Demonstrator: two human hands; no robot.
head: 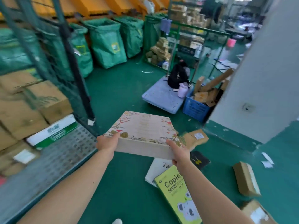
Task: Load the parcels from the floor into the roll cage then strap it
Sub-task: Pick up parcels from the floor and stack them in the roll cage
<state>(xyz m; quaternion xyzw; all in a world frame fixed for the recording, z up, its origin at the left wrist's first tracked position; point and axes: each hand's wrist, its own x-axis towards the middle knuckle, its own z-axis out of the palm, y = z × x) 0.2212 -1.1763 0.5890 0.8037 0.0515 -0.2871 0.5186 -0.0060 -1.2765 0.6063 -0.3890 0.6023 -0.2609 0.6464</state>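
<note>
Over floor (pixel 123 94): flat, perhaps cardboard parcel (pixel 144 126)

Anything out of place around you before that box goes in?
Yes: torn white paper scraps litter the green floor by the pale wall, and loose cardboard offcuts jut askew from the blue plastic crate. The floral flat box, held by left hand and right hand, looks undamaged.

Soft, even light fills the warehouse around me, leaving only faint shadows on the green floor (pixel 126 97) and no glare. The box (pixel 145 126) I hold is the sharpest thing, while the cage (pixel 77 75) and cartons (pixel 24 102) on my left smear with motion blur. The wide lens bends the edges, and the far shelves (pixel 191 18) look hazy.
</note>
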